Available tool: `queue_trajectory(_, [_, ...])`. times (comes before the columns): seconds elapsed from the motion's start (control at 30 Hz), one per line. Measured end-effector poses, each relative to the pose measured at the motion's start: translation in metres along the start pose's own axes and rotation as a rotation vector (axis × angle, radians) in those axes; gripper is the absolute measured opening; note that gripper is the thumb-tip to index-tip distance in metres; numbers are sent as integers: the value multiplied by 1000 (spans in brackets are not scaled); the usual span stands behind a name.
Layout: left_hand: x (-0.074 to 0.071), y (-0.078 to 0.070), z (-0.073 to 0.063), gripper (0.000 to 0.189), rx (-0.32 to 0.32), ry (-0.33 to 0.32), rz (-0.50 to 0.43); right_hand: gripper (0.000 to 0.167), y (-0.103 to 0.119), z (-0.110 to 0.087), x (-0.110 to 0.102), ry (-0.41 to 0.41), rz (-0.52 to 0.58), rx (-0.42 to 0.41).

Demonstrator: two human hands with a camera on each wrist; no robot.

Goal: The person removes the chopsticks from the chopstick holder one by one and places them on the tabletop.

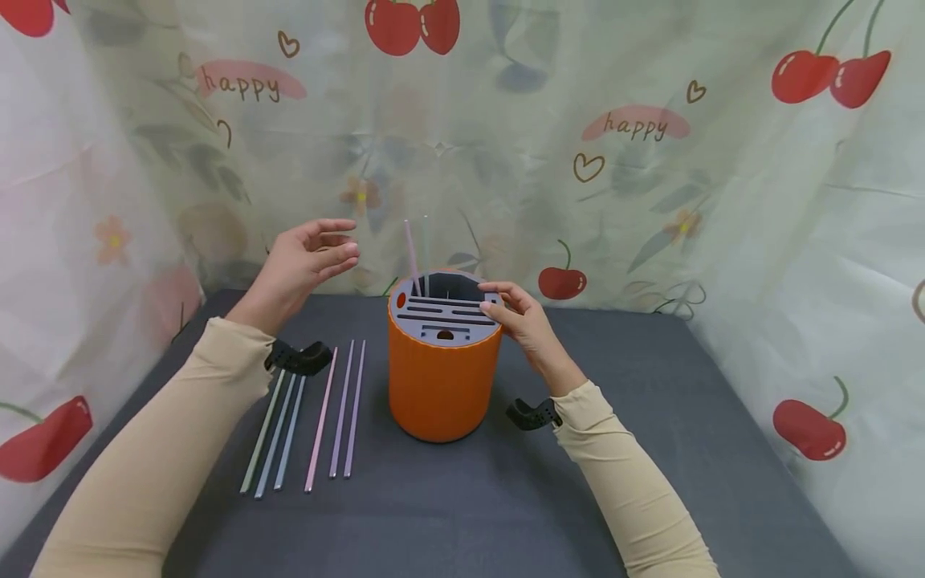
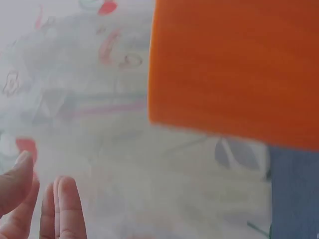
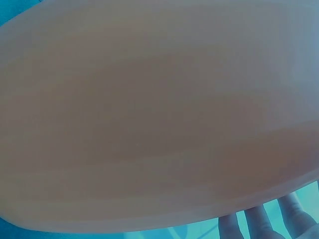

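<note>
An orange cylindrical desk organizer (image 1: 442,393) with a grey slotted top (image 1: 441,331) stands upright on the table. A thin pink stick (image 1: 411,250) and a pale bluish-green stick (image 1: 426,249) rise from its rear compartment. My right hand (image 1: 526,325) grips the organizer's right rim, its thumb over the top. To the left of the organizer, my left hand (image 1: 307,261) is raised in the air, fingers fairly straight and nothing in them. The left wrist view shows those fingers (image 2: 70,206) apart from the orange wall. In the right wrist view, the organizer's side fills most of the picture.
Left of the organizer lie several thin sticks side by side: a green stick (image 1: 262,437), two blue, a pink stick (image 1: 321,421) and two purple. The left forearm passes over their far ends. A patterned curtain (image 1: 462,177) hangs behind the dark tablecloth (image 1: 462,530).
</note>
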State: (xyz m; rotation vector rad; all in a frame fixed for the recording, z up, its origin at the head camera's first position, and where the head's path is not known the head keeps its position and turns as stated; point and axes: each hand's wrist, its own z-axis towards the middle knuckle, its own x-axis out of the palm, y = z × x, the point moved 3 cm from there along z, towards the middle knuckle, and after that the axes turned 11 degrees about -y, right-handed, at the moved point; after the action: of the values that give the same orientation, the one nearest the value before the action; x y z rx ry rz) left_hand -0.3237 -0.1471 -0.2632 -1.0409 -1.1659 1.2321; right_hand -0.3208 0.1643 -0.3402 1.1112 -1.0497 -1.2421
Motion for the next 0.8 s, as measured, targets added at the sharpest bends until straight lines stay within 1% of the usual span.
queue_trajectory(0.1, [17, -1, 3, 46, 0, 0, -13, 23, -1, 1, 1, 0, 1, -1])
queue_trajectory(0.23, [38, 3, 10, 46, -28, 21, 4, 25, -1, 0, 1, 1, 4, -1])
queue_trajectory(0.33, [49, 7, 14, 45, -56, 40, 19, 25, -1, 0, 1, -1, 6, 3])
queue_trajectory(0.43, [54, 11, 18, 45, -88, 46, 29, 24, -1, 0, 1, -1, 3, 4])
queue_trajectory(0.57, [59, 15, 22, 44, -125, 52, 47, 24, -2, 0, 1, 1, 9, 4])
queue_trajectory(0.7, [63, 18, 24, 40, -135, 52, 73, 25, -2, 0, 0, 0, 11, 3])
queue_trajectory(0.8, [64, 18, 24, 40, -132, 57, 89, 25, -1, 0, 0, -3, 7, 4])
